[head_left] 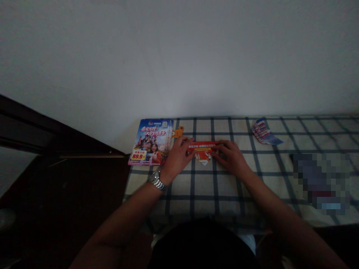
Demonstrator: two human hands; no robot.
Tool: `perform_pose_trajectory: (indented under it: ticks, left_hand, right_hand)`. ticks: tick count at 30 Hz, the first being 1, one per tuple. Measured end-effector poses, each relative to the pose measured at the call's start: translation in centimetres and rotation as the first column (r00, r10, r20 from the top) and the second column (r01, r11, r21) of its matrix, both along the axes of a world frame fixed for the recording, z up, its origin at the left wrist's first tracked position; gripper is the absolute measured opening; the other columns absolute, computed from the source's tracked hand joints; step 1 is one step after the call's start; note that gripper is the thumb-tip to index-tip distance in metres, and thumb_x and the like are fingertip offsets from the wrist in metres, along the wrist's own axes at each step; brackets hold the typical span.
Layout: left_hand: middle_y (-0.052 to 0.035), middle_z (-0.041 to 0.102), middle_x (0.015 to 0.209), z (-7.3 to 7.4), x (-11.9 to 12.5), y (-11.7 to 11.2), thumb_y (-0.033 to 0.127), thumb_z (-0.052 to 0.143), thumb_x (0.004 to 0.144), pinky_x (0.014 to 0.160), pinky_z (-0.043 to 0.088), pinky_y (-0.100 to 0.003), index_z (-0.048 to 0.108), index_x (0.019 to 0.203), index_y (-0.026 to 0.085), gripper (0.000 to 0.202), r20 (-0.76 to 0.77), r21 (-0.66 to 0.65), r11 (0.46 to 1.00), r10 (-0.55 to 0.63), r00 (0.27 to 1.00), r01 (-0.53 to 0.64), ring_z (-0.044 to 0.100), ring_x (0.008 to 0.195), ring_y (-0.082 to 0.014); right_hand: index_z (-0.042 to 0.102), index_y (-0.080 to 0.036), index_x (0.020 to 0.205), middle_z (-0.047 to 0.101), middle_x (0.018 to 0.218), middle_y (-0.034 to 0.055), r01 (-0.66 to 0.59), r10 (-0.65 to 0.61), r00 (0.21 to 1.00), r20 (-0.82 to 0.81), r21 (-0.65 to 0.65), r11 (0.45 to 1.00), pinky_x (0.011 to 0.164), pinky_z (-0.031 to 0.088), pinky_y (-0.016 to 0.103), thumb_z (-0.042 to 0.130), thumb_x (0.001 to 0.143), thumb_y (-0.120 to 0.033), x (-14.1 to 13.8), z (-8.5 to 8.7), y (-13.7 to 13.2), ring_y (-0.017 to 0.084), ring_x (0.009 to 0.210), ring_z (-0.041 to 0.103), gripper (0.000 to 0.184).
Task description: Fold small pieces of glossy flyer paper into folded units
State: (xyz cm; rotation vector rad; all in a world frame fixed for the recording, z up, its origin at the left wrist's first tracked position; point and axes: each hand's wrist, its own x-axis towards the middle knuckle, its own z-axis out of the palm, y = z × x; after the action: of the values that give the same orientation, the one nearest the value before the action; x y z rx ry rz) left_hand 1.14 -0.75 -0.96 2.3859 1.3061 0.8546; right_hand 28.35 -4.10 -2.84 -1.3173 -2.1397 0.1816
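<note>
A red printed leaflet (204, 152), folded to a straight top edge and a point at the bottom, lies on the checked cloth in front of me. My left hand (181, 155) has its fingers closed at the leaflet's left end. At the right end, the fingers of my right hand (230, 156) pinch and press the paper. Left of my hands is a stack of blue and pink leaflets (153, 140) with a large 89.9 on the top one. An orange cartoon figure (178, 131) shows just beyond my left hand.
Several folded leaflets (265, 132) lie fanned together at the right, near the wall (196, 67). A blurred-out dark object (319, 183) is farther right. The blue-and-white checked cloth (179, 201) covers the surface, whose left edge drops to a dark floor.
</note>
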Motion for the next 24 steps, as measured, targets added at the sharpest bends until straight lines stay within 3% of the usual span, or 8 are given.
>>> perform_pose_trajectory:
  ticks: [5,8,12,24]
  left_hand:
    - [-0.0103,0.057,0.125,0.2,-0.2,-0.2,0.025,0.065,0.099,0.102,0.054,-0.046,0.062,0.134,0.023,0.036,-0.050,0.097,0.995,-0.033,0.998,0.037,0.058,0.117,-0.0270]
    - [-0.0088,0.061,0.126,0.4,-0.2,-0.4,0.027,0.061,0.102,0.103,0.053,-0.046,0.064,0.131,0.024,0.030,-0.118,0.129,0.969,-0.195,0.974,0.210,0.058,0.118,-0.0263]
    - [-0.0041,0.066,0.129,0.3,0.0,-0.8,0.029,0.056,0.105,0.112,0.046,-0.048,0.067,0.126,0.028,0.024,-0.218,0.095,0.898,-0.402,0.889,0.430,0.058,0.122,-0.0246]
    - [-0.0051,0.064,0.138,1.0,0.2,-1.3,0.042,0.054,0.105,0.116,0.042,-0.051,0.057,0.144,0.028,0.041,-0.289,0.063,0.891,-0.415,0.863,0.449,0.056,0.129,-0.0270]
  right_hand:
    - [0.071,-0.024,0.118,0.066,0.126,0.0131,0.010,-0.010,1.000,0.003,0.003,1.000,0.097,0.055,0.053,0.067,0.098,-0.037,-0.1,-0.1,0.0,0.032,0.114,0.063,0.024]
    - [0.071,-0.024,0.118,0.067,0.126,0.0129,0.009,-0.009,1.000,-0.002,-0.005,1.000,0.097,0.054,0.053,0.067,0.098,-0.036,-0.1,0.0,0.0,0.032,0.114,0.063,0.024]
    - [0.070,-0.025,0.119,0.067,0.126,0.0125,0.001,-0.001,1.000,-0.009,-0.010,1.000,0.098,0.054,0.053,0.067,0.097,-0.035,-0.1,0.1,0.0,0.032,0.115,0.063,0.024]
    - [0.069,-0.024,0.122,0.069,0.122,0.0116,0.020,-0.020,1.000,-0.019,0.008,1.000,0.097,0.055,0.051,0.064,0.099,-0.031,-0.3,0.4,-0.2,0.030,0.111,0.063,0.025]
